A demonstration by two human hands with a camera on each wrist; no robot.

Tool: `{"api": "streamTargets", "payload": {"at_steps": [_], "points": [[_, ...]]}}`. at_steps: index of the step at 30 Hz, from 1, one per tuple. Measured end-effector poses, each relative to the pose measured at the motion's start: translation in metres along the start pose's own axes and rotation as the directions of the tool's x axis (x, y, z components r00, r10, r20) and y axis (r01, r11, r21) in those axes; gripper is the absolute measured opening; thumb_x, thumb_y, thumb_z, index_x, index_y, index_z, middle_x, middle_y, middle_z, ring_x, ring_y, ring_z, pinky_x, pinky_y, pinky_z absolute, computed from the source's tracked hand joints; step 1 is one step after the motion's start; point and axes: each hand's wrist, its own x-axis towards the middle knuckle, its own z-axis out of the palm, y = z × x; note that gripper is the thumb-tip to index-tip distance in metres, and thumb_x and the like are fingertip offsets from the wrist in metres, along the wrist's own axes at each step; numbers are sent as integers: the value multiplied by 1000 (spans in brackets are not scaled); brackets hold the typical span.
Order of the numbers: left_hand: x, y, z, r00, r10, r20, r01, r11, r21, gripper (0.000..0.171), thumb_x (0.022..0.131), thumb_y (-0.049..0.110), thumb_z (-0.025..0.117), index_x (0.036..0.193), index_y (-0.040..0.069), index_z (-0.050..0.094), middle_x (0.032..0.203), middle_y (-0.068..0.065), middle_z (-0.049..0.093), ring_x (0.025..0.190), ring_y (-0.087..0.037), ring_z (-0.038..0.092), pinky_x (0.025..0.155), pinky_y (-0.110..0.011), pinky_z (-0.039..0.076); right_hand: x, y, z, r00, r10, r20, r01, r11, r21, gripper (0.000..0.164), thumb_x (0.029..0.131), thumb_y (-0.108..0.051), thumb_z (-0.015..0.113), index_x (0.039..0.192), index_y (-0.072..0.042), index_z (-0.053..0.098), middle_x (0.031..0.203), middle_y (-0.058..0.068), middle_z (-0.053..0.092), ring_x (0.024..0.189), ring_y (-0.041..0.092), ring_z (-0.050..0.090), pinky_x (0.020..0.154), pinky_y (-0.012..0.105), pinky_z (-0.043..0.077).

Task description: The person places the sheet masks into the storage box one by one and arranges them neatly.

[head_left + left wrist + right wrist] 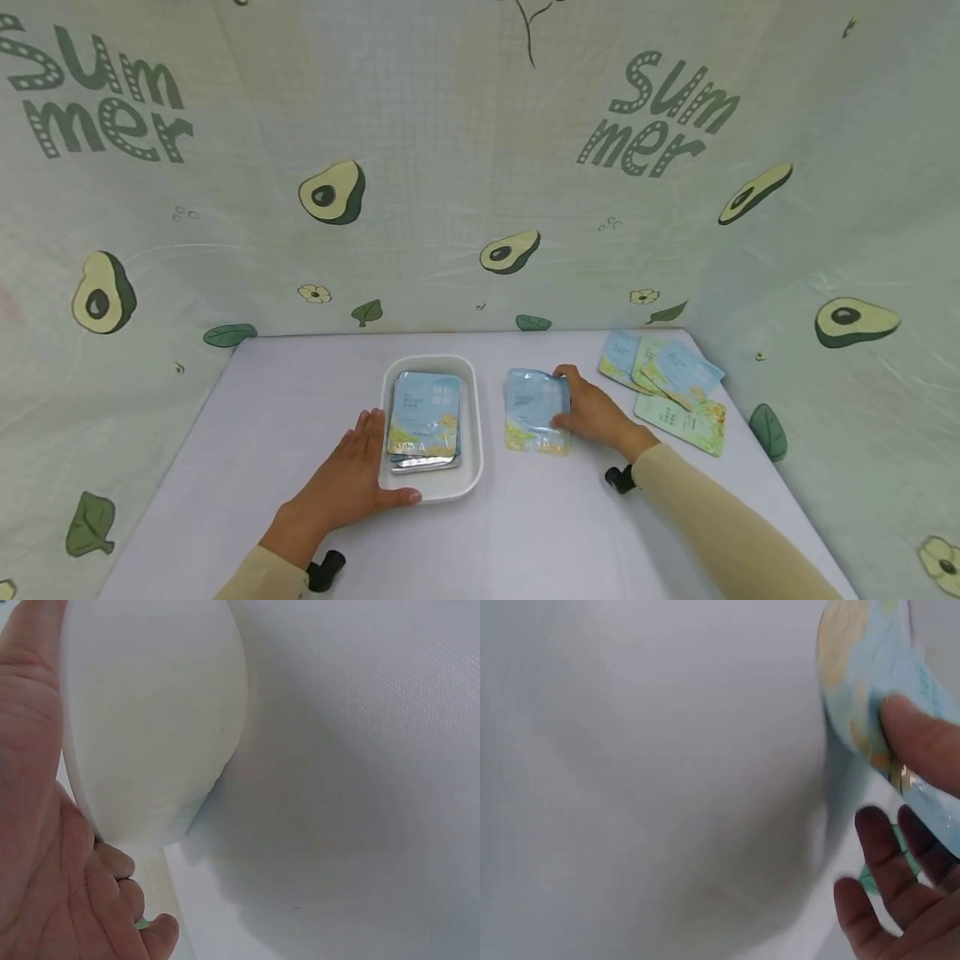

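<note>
My right hand [596, 412] pinches the right edge of a flat, light-blue foil packet [534, 408] with yellow-green print along its bottom. In the right wrist view, the thumb lies across the face of the packet [866, 682], which bends a little. A white rectangular tray [471, 442] stands to the left of it, holding a small stack of similar packets [425, 412], a blue one on top and silver edges below. Against the tray's left side rests my left hand [348, 475], its fingers extended and its thumb along the near rim. The left wrist view shows the tray's outer wall [157, 712].
Several more blue and green packets [682, 375] lie overlapping at the table's back right. A white cloth covers the table [315, 375]. Behind and at both sides hangs a curtain [420, 108] printed with avocados.
</note>
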Motion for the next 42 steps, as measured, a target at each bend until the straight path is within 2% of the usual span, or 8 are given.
{"api": "streamTargets", "payload": {"at_steps": [5, 10, 13, 20, 25, 30, 37, 42], "points": [[0, -1, 0, 1000, -8, 10, 8, 1000, 18, 144, 75, 82, 76, 166, -8, 9, 175, -27, 13, 164, -42, 7, 131, -60, 18, -3, -17, -5, 993, -70, -96, 81, 989, 120, 74, 95, -13, 81, 151, -19, 34, 113, 14, 71, 86, 18, 64, 76, 37, 56], [1, 0, -1, 1000, 5, 6, -6, 1000, 5, 143, 75, 80, 78, 165, -9, 11, 174, -28, 14, 163, -43, 8, 130, -61, 18, -1, -28, -10, 986, -24, -164, 66, 964, 258, 70, 98, -10, 76, 156, -22, 38, 112, 16, 73, 78, 15, 67, 64, 30, 57], [2, 1, -2, 1000, 9, 3, -9, 1000, -6, 144, 74, 80, 79, 165, -9, 12, 174, -28, 16, 163, -43, 9, 130, -61, 19, 2, -31, -13, 983, 15, -183, 40, 955, 295, 72, 99, -10, 74, 160, -26, 39, 115, 19, 71, 75, 16, 69, 60, 29, 58], [2, 0, 0, 1000, -4, 8, 4, 1000, 1, 146, 73, 83, 77, 166, -7, 10, 174, -26, 14, 164, -42, 9, 131, -60, 19, 8, -36, -17, 978, 52, -203, 11, 955, 297, 64, 102, -10, 71, 158, -26, 46, 118, 24, 69, 81, 22, 74, 62, 30, 59], [2, -2, 2, 1000, -5, 5, 5, 1000, -7, 147, 72, 82, 78, 166, -6, 8, 175, -26, 14, 164, -41, 8, 131, -59, 19, 12, -41, -22, 973, 149, -175, -63, 904, 422, 56, 102, -10, 70, 154, -23, 52, 129, 26, 68, 98, 30, 75, 67, 40, 64], [3, -2, 2, 1000, -6, 9, 6, 1000, -18, 146, 73, 81, 79, 166, -6, 8, 175, -26, 13, 164, -41, 8, 131, -59, 19, 15, -47, -29, 965, 197, -174, -93, 873, 478, 56, 102, -7, 69, 154, -20, 51, 129, 25, 69, 99, 31, 74, 72, 50, 66], [2, -1, 0, 1000, -8, 7, 8, 1000, -13, 146, 73, 79, 80, 166, -7, 8, 174, -27, 14, 164, -42, 8, 130, -60, 21, 22, -61, -38, 965, 193, -179, -69, 841, 537, 56, 102, -6, 68, 154, -19, 51, 125, 21, 73, 93, 29, 74, 72, 48, 66], [2, 0, -1, 1000, -8, 3, 8, 1000, -21, 145, 73, 78, 81, 166, -7, 9, 174, -26, 15, 164, -41, 9, 130, -60, 21, 28, -74, -42, 966, 198, -166, -68, 815, 575, 58, 102, -7, 70, 155, -18, 50, 127, 20, 72, 93, 26, 74, 69, 39, 66]]}}
